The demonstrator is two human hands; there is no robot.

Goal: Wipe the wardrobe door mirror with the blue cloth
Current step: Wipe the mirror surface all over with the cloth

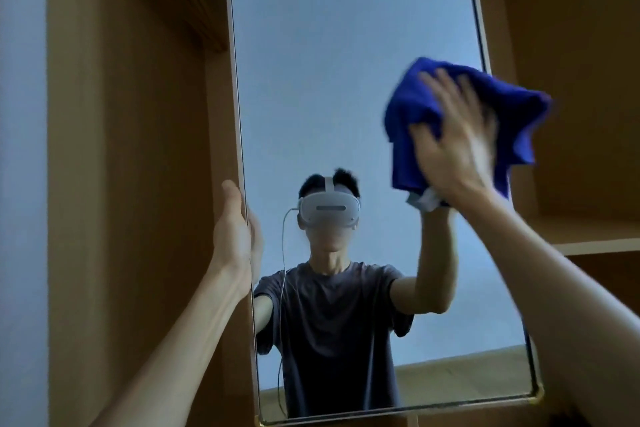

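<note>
The tall wardrobe door mirror (346, 62) fills the middle of the head view, framed by a thin pale edge. My right hand (457, 146), blurred by motion, presses the crumpled blue cloth (415, 107) flat against the glass near the mirror's right edge, about halfway up. A white label hangs from the cloth's lower corner. My left hand (233, 229) grips the mirror door's left edge, thumb on the front side and fingers wrapped behind it. The glass reflects a person in a dark T-shirt wearing a white headset.
Wooden wardrobe panels (138, 184) stand left of the door, with slats at the top left. To the right are open wooden compartments with a shelf (595, 236). A pale wall strip (20, 184) runs down the far left.
</note>
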